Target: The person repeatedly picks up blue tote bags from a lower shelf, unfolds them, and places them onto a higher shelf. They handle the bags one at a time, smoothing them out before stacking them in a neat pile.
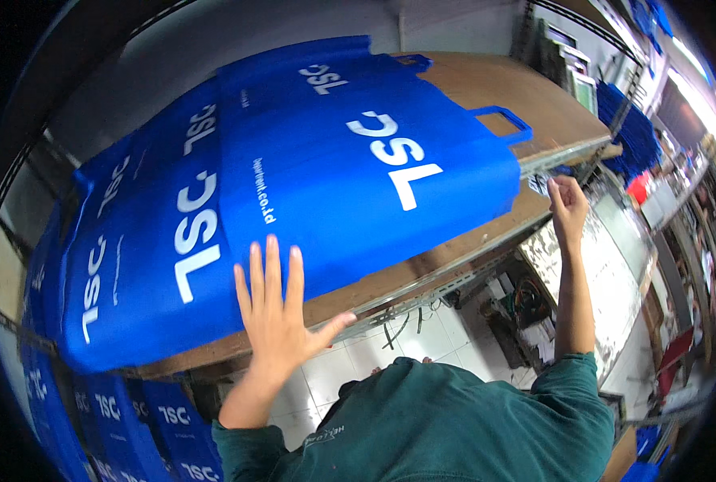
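Flat blue fabric bags (318,145) with white print lie overlapping on a brown board tabletop (502,80). A blue loop handle (526,128) sticks out from the right end of the nearest bag. My left hand (277,317) is open, fingers spread, over the front edge of the bags; whether it presses on the fabric I cannot tell. Off the table's right corner, my right hand (568,210) is closed with its fingertips together. Beside those fingertips is a small black-and-white patterned piece (538,183); whether they grip it is unclear.
A metal rail (422,293) edges the table's front. More printed blue bags (145,426) hang or stand below at the left. To the right are a worn white-topped table (615,273), a box of cables (522,301) and cluttered shelves (687,265). White floor tiles (406,341) show below.
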Motion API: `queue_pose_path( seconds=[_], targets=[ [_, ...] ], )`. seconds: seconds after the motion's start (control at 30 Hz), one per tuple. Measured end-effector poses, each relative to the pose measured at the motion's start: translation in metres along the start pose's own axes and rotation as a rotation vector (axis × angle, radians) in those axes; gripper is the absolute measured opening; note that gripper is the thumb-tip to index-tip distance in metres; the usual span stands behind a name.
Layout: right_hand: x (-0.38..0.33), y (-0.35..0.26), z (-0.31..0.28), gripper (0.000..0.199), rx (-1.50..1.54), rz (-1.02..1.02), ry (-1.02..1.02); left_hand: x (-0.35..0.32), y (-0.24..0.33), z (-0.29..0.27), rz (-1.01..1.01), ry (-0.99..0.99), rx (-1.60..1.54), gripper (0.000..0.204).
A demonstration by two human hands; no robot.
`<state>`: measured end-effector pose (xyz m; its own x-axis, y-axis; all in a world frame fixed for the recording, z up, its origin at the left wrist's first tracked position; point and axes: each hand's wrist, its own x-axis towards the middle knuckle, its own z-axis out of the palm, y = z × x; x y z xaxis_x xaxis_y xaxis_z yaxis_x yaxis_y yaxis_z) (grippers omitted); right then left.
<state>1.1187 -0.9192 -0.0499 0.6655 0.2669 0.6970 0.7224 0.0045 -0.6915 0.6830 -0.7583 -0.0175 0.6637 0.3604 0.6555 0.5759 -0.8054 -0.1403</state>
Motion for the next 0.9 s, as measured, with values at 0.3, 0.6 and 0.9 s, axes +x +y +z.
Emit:
queue_pose_path(
  seconds=[0.3, 0.6, 0.9],
  targets=[
    [-0.191, 0.055, -0.123, 0.015, -0.085, 0.551, 0.395, -0.050, 0.114, 0.105, 0.436, 0.145, -1.073, 0.038],
    [-0.371, 0.007, -0.403, 0.018, -0.417, 0.494, 1.200, -0.238, 0.125, 0.298, 0.354, -1.103, -0.635, 0.065],
    [-0.610, -0.187, -0.615, 0.041, -1.518, 0.845, 2.439, -0.337, 0.184, 0.388, 0.468, -1.410, -0.594, 0.069]
  ],
)
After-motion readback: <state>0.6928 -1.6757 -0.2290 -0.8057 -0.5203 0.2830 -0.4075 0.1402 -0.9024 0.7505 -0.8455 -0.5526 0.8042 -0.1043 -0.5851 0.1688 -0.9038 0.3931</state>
